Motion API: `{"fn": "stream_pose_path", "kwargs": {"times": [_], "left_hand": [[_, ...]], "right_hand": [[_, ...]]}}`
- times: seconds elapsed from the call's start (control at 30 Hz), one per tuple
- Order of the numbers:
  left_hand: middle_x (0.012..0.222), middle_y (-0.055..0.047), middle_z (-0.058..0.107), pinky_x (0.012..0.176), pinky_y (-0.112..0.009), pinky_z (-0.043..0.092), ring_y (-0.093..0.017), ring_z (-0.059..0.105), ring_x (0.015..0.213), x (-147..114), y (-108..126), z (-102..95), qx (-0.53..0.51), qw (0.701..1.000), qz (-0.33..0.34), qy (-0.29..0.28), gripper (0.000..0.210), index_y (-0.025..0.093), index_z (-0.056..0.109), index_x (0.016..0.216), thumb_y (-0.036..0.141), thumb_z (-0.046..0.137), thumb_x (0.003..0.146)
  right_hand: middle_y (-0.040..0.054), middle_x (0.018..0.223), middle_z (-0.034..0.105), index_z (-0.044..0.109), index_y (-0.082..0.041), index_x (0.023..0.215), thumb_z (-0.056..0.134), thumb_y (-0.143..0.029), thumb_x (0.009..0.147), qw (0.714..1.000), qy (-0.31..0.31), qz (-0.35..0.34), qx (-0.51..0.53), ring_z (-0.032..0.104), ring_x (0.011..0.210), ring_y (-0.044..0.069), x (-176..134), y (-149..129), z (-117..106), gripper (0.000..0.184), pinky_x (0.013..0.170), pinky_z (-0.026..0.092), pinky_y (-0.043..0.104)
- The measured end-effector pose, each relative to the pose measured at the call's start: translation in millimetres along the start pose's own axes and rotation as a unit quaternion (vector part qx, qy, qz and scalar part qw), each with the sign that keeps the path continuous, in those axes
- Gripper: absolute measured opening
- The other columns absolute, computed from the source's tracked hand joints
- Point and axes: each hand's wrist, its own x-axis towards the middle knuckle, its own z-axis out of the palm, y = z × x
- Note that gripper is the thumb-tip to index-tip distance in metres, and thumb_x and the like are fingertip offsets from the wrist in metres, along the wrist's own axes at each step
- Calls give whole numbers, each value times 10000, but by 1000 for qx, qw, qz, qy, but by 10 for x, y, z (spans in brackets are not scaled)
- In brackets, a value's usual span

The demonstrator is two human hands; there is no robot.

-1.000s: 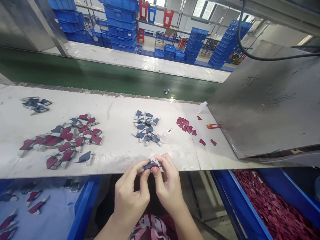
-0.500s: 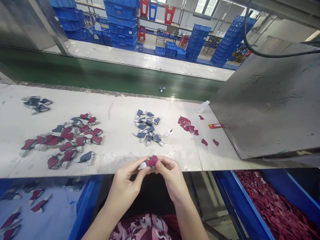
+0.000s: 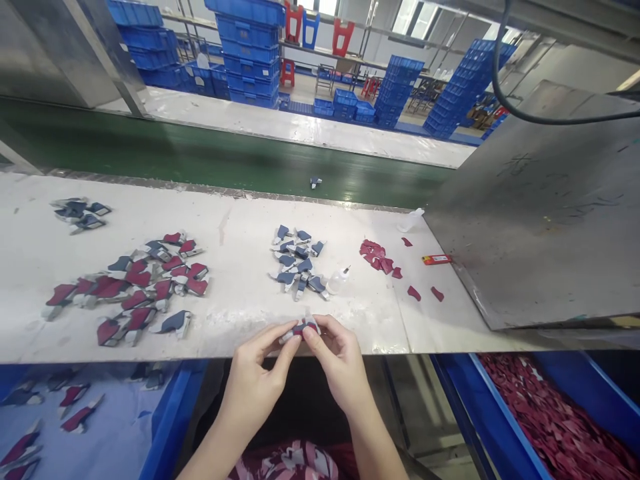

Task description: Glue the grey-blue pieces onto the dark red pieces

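Both hands meet at the near table edge around a small grey-and-maroon part [image 3: 299, 329]. My left hand [image 3: 257, 367] pinches its left end between thumb and fingers. On the other end, my right hand [image 3: 341, 360] is closed, its thumb pressing on the maroon face. Fingers cover much of the part. Just beyond lie a clear bottle with a thin tip [image 3: 339, 281] and a cluster of blue-and-grey parts [image 3: 299, 261]. To the right are loose maroon pieces [image 3: 376, 256]; to the left spreads a pile of maroon-and-grey parts [image 3: 137, 280].
A green conveyor belt [image 3: 225, 160] runs behind the table, carrying one small blue-and-grey part [image 3: 315, 182]. A metal panel [image 3: 545, 220] stands at right, near a red-and-yellow packet [image 3: 436, 259]. Below are a blue bin of maroon pieces [image 3: 565, 420] and a lined bin [image 3: 115, 427].
The held part has been turned between my fingers, so less of its maroon face shows. On the belt, the small part has shifted left. The whole view has tilted slightly.
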Motion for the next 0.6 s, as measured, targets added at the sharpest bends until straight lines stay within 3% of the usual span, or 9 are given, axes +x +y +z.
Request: {"fn": "stream_pose_path", "kwargs": {"times": [0.2, 0.3, 0.37, 0.43, 0.5, 0.6], "left_hand": [[953, -83, 793, 837, -319, 626, -249, 760, 907, 121, -69, -112, -57, 997, -54, -25, 190, 168, 761, 927, 298, 712, 797], [983, -85, 788, 841, -335, 620, -254, 753, 922, 132, -147, -207, -3, 999, -39, 0, 217, 179, 760, 954, 336, 693, 820], [1007, -75, 781, 863, -344, 604, -253, 740, 952, 146, -221, -333, 89, 995, 0, 49, 218, 201, 760, 969, 354, 676, 840], [1017, -66, 770, 905, -369, 572, -254, 721, 959, 187, -297, -538, 211, 967, 73, 124, 210, 226, 758, 982, 361, 664, 852], [1008, -60, 756, 938, -404, 535, -261, 700, 932, 263, -359, -820, 325, 911, 147, 204, 209, 250, 752, 1006, 359, 663, 852], [966, -30, 736, 966, -459, 495, -295, 667, 938, 441, -400, -1322, 417, 837, 190, 299, 225, 292, 733, 1025, 335, 716, 804]], "right_hand": [[5, 789, 633, 711, -179, 878, 786, -395, 758, 999, -16, 5, 42, 614, 736, 156, 123, 158, 62, 259, 713, 525, 288], [18, 838, 643, 719, -191, 952, 761, -353, 798, 999, -29, -25, -18, 631, 745, 159, 167, 215, 109, 227, 718, 546, 301], [41, 921, 651, 719, -215, 1040, 719, -285, 843, 990, -12, -96, -106, 642, 811, 174, 178, 235, 92, 209, 747, 558, 320], [57, 973, 635, 707, -241, 1095, 676, -186, 869, 957, 40, -214, -191, 632, 878, 187, 187, 241, 15, 234, 767, 557, 335], [56, 951, 602, 703, -257, 1079, 661, -97, 853, 904, 110, -327, -254, 603, 901, 198, 208, 237, -109, 280, 756, 545, 352], [74, 992, 548, 719, -268, 1021, 692, -84, 810, 845, 190, -378, -327, 554, 975, 245, 272, 223, -294, 282, 751, 528, 403]]}}
